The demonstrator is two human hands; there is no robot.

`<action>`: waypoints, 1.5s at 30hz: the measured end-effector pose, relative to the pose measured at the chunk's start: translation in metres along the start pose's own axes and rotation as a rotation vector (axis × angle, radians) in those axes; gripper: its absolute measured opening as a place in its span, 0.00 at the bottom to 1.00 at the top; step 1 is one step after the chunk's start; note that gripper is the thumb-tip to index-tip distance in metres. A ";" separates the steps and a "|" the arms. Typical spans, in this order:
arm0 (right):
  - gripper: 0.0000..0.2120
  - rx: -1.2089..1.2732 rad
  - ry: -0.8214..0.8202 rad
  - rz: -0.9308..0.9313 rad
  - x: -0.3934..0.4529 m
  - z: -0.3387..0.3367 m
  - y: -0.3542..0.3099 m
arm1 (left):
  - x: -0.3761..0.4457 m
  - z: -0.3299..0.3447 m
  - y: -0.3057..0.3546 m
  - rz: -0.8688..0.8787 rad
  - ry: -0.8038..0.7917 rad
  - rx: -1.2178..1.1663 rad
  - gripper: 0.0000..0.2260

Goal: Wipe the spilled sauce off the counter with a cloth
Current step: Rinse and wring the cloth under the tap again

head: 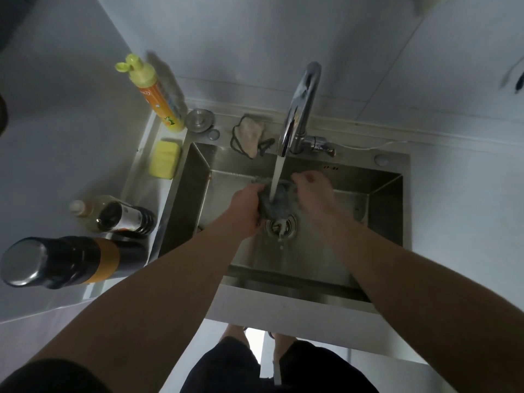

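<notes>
A grey cloth (276, 204) is bunched between both my hands over the steel sink (377, 222). My left hand (245, 209) grips its left side and my right hand (310, 194) grips its right side. Water runs from the chrome tap (300, 109) straight onto the cloth and drips toward the drain (280, 226). The white counter (71, 154) lies left of the sink. No sauce spill is plainly visible on it from here.
On the left counter stand a dark bottle with an orange band (65, 262), a dark sauce bottle (124, 218), a clear bottle (85, 208), a yellow sponge (164, 163) and an orange dish-soap bottle (153, 95). A second rag (251, 134) and a metal plug (198, 120) sit on the sink's back ledge.
</notes>
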State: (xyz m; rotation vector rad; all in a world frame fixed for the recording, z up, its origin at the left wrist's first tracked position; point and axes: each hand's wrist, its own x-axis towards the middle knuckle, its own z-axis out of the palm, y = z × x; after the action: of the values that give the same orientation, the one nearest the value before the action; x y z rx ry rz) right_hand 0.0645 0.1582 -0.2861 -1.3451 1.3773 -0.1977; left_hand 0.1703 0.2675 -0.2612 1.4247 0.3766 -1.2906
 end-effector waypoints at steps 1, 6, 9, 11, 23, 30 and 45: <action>0.11 0.074 -0.108 0.036 -0.008 0.011 0.001 | 0.001 0.000 0.001 0.002 0.009 0.002 0.14; 0.08 0.425 -0.212 0.244 -0.012 0.040 0.001 | 0.001 -0.008 0.005 -0.006 -0.068 0.019 0.14; 0.13 0.453 -0.134 0.240 -0.005 0.038 0.003 | 0.005 -0.013 0.003 0.013 -0.056 0.163 0.10; 0.13 0.496 -0.108 0.232 -0.006 0.035 0.003 | 0.009 -0.015 0.000 0.067 -0.070 0.296 0.07; 0.08 0.317 -0.230 0.267 -0.008 0.024 0.023 | 0.028 -0.028 0.012 0.106 0.012 0.104 0.06; 0.13 0.552 -0.198 0.295 -0.010 0.043 0.010 | 0.021 -0.038 -0.002 -0.075 -0.081 0.127 0.08; 0.18 0.562 -0.304 0.445 -0.016 0.054 0.019 | 0.028 -0.049 -0.014 0.177 -0.129 0.338 0.06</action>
State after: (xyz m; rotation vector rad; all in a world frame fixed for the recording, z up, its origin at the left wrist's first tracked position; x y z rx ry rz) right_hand 0.0897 0.2068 -0.3098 -0.5591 1.2060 -0.0657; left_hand 0.1926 0.3023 -0.3024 1.6037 -0.0586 -1.3341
